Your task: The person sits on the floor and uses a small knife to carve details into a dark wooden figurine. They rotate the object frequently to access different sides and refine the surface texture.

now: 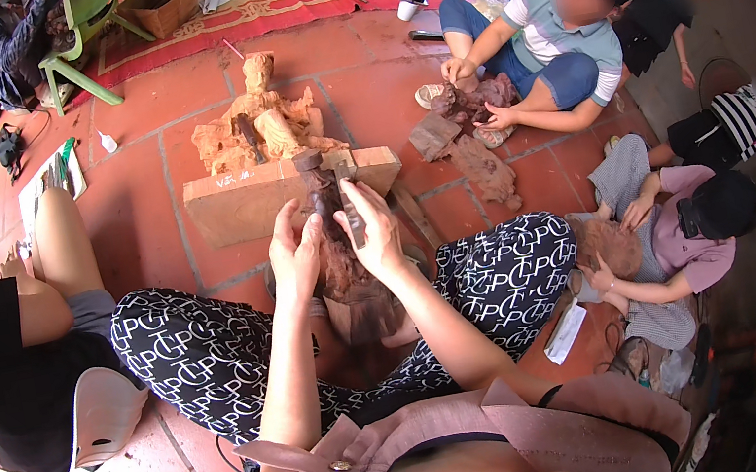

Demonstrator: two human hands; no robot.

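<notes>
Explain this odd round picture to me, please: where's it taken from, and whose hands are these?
There is no machine here. A camera worn on a person's head looks down; its fisheye lens bends straight edges. The bare left hand curves beside a dark carving; the right hand holds a slim flat piece on the other side. Just beyond stands a pale wooden block, then an orange-brown carved figure. The floor is red tile. At right, another person handles a reddish-brown carving.
</notes>
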